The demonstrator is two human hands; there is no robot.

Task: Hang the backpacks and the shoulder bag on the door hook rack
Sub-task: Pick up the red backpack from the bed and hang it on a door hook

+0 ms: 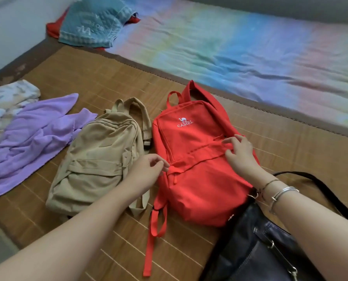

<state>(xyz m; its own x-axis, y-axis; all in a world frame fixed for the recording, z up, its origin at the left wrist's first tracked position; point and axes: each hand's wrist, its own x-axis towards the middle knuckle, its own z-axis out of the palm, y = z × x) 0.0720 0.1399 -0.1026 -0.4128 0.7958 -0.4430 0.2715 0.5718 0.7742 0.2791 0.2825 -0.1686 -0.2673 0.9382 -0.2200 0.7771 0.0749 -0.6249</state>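
A red backpack (191,171) with a white camel logo lies flat on the bamboo mat (100,82), its top loop pointing away from me. Left of it lies a beige backpack (96,159), touching its side. A dark leather shoulder bag (256,246) sits at the lower right, partly under my right forearm, its black strap curving off to the right. My left hand (146,169) hovers at the red backpack's left edge with fingers loosely curled, holding nothing. My right hand (240,153) rests on the red backpack's right side, fingers spread over the fabric. No door hook rack is in view.
A purple garment (31,134) and a pale patterned cloth (5,98) lie on the mat at the left. Behind the mat stretches a rainbow-coloured sheet (250,53). A teal quilted cloth (92,21) lies over something red at the back left.
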